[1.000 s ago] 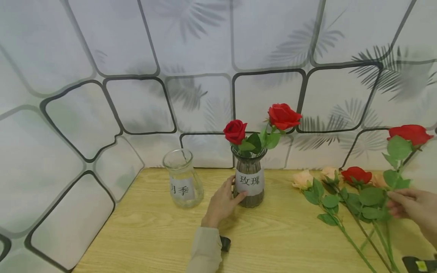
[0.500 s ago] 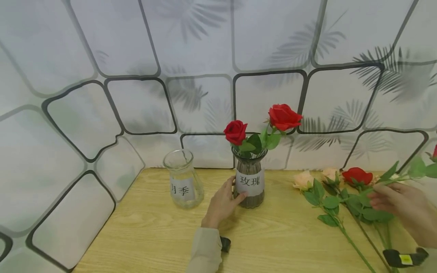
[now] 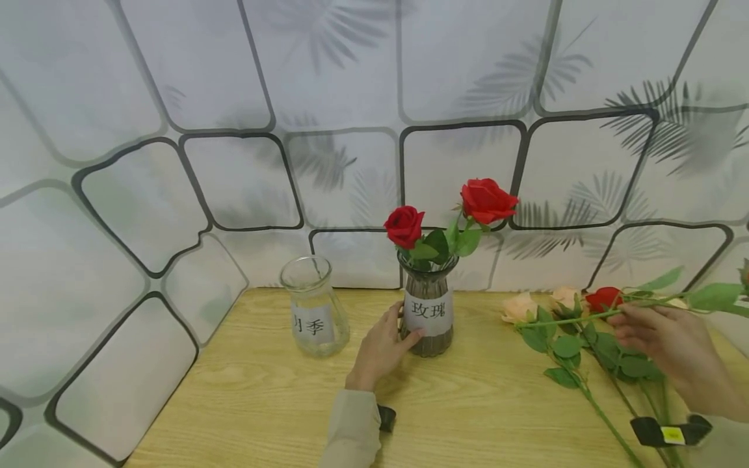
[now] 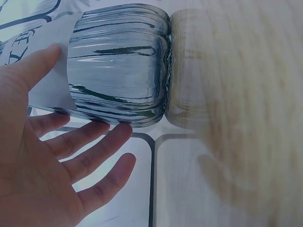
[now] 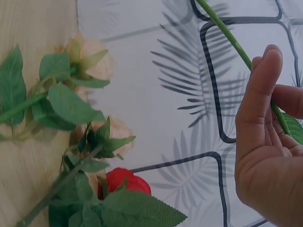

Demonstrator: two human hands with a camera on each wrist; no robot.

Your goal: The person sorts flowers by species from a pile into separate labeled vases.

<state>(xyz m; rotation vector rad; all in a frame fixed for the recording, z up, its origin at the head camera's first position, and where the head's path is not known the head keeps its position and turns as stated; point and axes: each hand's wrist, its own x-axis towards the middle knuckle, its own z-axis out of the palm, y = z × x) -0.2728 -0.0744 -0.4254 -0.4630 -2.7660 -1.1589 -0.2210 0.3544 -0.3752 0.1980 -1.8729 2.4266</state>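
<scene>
My left hand (image 3: 383, 348) holds the dark ribbed glass vase (image 3: 430, 341), thumb on its white label and fingers along its left side. In the left wrist view the left hand's fingers (image 4: 97, 156) are spread against the vase. Two red roses (image 3: 488, 201) stand in it. On the right, my right hand (image 3: 667, 341) pinches the green stem (image 3: 562, 320) of a rose held nearly level above the table. Its stem end points left, and its bloom is mostly cut off at the right edge. The right wrist view shows the stem (image 5: 232, 40) between thumb and fingers.
Left of the dark vase is a clear glass vase (image 3: 320, 325) with a white label. Several flowers lie on the wooden table (image 3: 246, 390) at the right, among them peach ones (image 3: 521, 308) and a red one (image 3: 603, 299). A patterned wall covering (image 3: 345, 182) stands behind.
My right hand has moved left, turning the lifted rose from upright to nearly level, with its bloom swinging out to the right. My left hand stays on the dark vase.
</scene>
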